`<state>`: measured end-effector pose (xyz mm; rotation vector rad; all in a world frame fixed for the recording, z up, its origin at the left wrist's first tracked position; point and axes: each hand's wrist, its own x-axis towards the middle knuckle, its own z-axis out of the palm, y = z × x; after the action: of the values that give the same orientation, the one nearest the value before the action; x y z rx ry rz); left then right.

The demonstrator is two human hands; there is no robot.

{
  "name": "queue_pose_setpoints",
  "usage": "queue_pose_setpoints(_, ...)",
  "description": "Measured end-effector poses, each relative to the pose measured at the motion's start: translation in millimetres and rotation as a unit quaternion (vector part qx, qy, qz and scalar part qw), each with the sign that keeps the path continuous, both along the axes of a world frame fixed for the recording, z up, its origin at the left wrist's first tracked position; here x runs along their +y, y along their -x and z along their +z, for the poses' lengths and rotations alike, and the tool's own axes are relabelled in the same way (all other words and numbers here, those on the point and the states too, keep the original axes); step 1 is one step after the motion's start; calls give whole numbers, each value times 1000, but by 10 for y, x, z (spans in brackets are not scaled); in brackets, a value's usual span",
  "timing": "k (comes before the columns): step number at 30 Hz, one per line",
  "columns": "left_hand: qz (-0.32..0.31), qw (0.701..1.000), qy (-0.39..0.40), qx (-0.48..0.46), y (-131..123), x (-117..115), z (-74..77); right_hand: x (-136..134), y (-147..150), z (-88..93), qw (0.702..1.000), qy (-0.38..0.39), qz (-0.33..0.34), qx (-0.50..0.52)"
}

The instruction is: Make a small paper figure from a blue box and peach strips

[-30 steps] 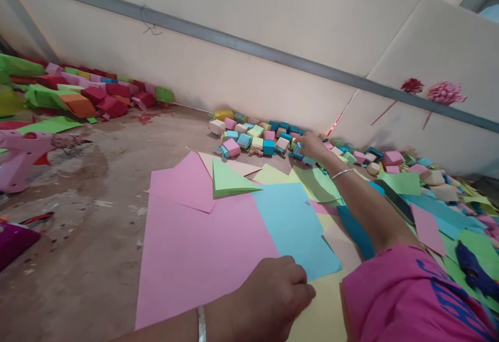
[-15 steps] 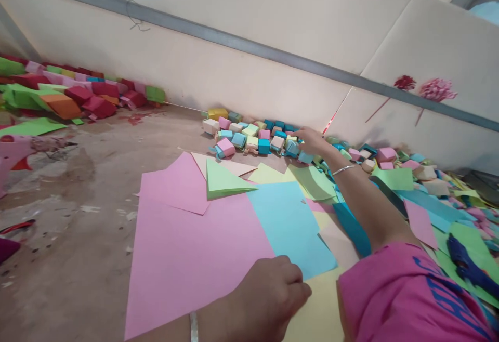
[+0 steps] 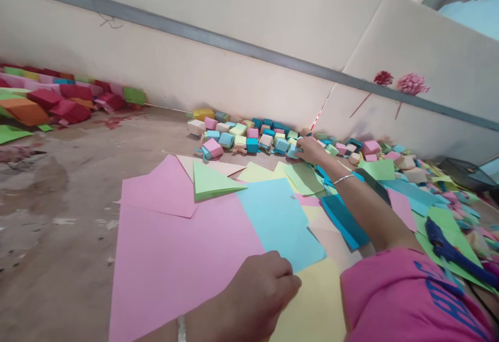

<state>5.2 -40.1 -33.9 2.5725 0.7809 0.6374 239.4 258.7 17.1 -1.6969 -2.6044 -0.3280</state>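
Note:
My left hand [image 3: 265,290] is curled closed over the large pink sheet [image 3: 175,264] and beside the light blue sheet [image 3: 280,217]; whatever its fingers may hold is hidden. My right hand [image 3: 310,149] reaches out to the far side, at the right end of a cluster of small paper boxes [image 3: 252,145]. Its fingers are bent down at a light blue box there, and I cannot tell if they grip it. A folded green paper [image 3: 212,183] lies on the pink sheets, with a yellow sheet [image 3: 312,300] to the right of my left hand.
Red and orange paper boxes [image 3: 70,110] are piled at the far left. A blue glue gun [image 3: 448,248] lies on green paper at the right. More boxes and scraps line the wall [image 3: 234,66], where two paper flowers [image 3: 412,83] lean.
The view has turned slightly right, so things appear further left. My right hand has lowered a little onto the boxes; my left hand keeps its closed pose over the sheets.

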Motion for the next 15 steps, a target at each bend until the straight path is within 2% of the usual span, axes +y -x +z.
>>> queue_pose_setpoints(11,10,1000,6,7,-1,-19,6,251,31,-35,1000,-14,-23,11)
queue_pose_setpoints(15,10,1000,3,-1,2,-15,4,272,-19,51,1000,-12,-13,17)
